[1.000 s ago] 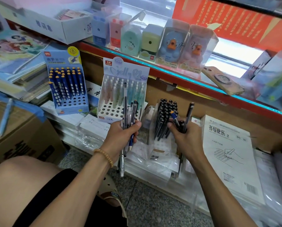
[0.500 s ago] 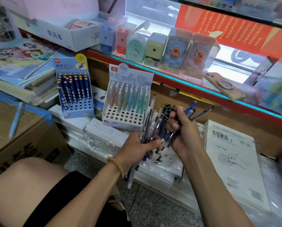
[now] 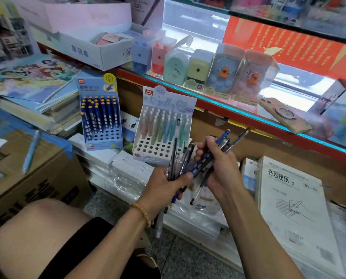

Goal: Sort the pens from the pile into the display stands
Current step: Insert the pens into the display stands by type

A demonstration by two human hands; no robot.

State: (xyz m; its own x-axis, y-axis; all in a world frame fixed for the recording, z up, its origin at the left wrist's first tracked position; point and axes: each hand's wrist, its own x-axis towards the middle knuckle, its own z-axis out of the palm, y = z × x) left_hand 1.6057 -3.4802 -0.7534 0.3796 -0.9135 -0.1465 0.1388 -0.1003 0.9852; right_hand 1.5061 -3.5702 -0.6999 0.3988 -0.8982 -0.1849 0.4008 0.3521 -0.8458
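Your arms are bare to the frame's edge — no sleeves. A string of small round tan wooden beads [image 3: 142, 212] circles your left wrist, and black fabric shorts [image 3: 71, 248] cover your thigh.

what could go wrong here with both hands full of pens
1. The left hand and right hand each grip a loose bundle of pens at crossed angles, so pulling one out may let others slip to the floor.
2. The blue dotted pen sits mixed among black ones; it might end up in the pastel stand rather than the blue stand.
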